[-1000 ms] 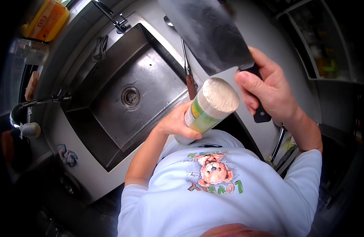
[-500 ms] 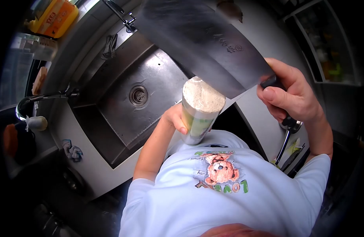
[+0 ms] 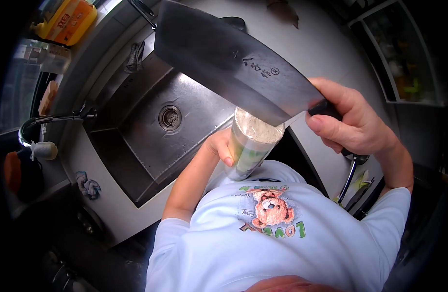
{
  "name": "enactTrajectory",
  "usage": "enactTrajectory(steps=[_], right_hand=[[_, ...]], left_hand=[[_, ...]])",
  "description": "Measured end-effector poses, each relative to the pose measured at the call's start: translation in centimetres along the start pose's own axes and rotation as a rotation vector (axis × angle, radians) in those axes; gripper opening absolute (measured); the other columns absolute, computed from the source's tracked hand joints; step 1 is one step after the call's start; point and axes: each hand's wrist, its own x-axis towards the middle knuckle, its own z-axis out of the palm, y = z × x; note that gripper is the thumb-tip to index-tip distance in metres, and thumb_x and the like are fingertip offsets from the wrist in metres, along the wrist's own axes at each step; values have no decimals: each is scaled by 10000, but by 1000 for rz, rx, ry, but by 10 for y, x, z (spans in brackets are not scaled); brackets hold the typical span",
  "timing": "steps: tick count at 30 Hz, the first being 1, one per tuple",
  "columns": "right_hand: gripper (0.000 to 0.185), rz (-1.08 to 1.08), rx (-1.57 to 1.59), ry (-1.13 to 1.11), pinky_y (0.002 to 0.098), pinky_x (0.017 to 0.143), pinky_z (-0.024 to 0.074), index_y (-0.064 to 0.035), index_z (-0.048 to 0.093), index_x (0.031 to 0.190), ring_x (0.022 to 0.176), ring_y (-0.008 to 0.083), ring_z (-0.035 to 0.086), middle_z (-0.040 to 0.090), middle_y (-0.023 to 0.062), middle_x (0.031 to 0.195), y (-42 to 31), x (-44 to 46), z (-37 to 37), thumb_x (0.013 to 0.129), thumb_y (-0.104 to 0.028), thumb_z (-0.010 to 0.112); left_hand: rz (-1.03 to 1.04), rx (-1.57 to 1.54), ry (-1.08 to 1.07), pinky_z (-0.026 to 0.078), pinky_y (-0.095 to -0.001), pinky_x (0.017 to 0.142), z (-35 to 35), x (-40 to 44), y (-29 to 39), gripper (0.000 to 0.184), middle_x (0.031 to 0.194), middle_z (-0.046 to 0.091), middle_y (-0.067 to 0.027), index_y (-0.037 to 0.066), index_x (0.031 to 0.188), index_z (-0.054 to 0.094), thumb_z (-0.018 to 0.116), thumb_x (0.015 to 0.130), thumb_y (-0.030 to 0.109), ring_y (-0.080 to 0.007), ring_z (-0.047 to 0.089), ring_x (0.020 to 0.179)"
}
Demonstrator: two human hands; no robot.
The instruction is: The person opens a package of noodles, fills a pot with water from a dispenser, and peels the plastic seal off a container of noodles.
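My left hand [image 3: 221, 147] is wrapped round a clear cylindrical pack [image 3: 250, 148] with a green label and a pale, flat-looking top. It is held in front of my shirt, tilted a little. In my right hand [image 3: 348, 117] is the black handle of a wide cleaver [image 3: 233, 63]. The dark blade, with engraved characters, reaches left over the sink's edge. Its lower edge lies at the far side of the pack's top; whether the two touch I cannot tell.
Beyond my left hand is a steel sink [image 3: 136, 141] with a drain. A faucet [image 3: 53, 118] and an orange-yellow container [image 3: 68, 22] stand left. A crumpled cloth [image 3: 88, 186] lies on the counter [image 3: 107, 214]. Long utensils [image 3: 349, 180] lie beside my right forearm.
Since a second ago the cleaver has come down and closer to the pack's top, its blade face turning more into view. The view has shifted slightly. Both hands keep their holds.
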Motion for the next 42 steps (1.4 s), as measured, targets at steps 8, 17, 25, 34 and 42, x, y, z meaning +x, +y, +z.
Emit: enactTrajectory(steps=[8, 17, 25, 34, 42], right_hand=[[433, -182, -22, 44, 168, 403, 357, 19, 373, 1322, 442, 17, 424, 503, -5, 680, 17, 13, 15, 925, -83, 511], [445, -290, 23, 70, 168, 418, 365, 17, 360, 1329, 472, 20, 432, 517, 13, 756, 21, 23, 22, 921, -66, 516], [407, -174, 208, 273, 168, 406, 387, 24, 382, 1306, 448, 25, 430, 530, 25, 750, 0, 2, 19, 930, -78, 498], [393, -27, 223, 253, 181, 383, 406, 25, 383, 1264, 416, 33, 429, 516, 48, 748, -1, -8, 20, 914, -105, 509], [397, -15, 260, 224, 151, 416, 386, 41, 372, 1310, 471, 13, 432, 553, 25, 848, 5, -7, 24, 947, -88, 470]], left_hand=[[-29, -86, 14, 506, -416, 770, 4, 0, 1, 865, 1000, 598, -220, -77, 1188, 493, 862, 474, 241, -316, 614, 893], [-124, -85, -103, 416, -354, 937, -4, 3, 0, 932, 1170, 559, -190, -67, 1267, 447, 865, 483, 212, -267, 541, 1086], [40, 193, 274, 508, -408, 784, 25, -7, 24, 886, 1070, 588, -207, -52, 1253, 443, 857, 519, 220, -319, 612, 939], [2, 652, 700, 412, -300, 913, 46, -22, 26, 764, 1099, 600, -71, 7, 1184, 520, 834, 521, 222, -163, 552, 1007], [-33, 623, 736, 391, -301, 942, 58, -16, 29, 769, 1128, 584, -57, 15, 1223, 507, 822, 543, 184, -156, 536, 1042]])
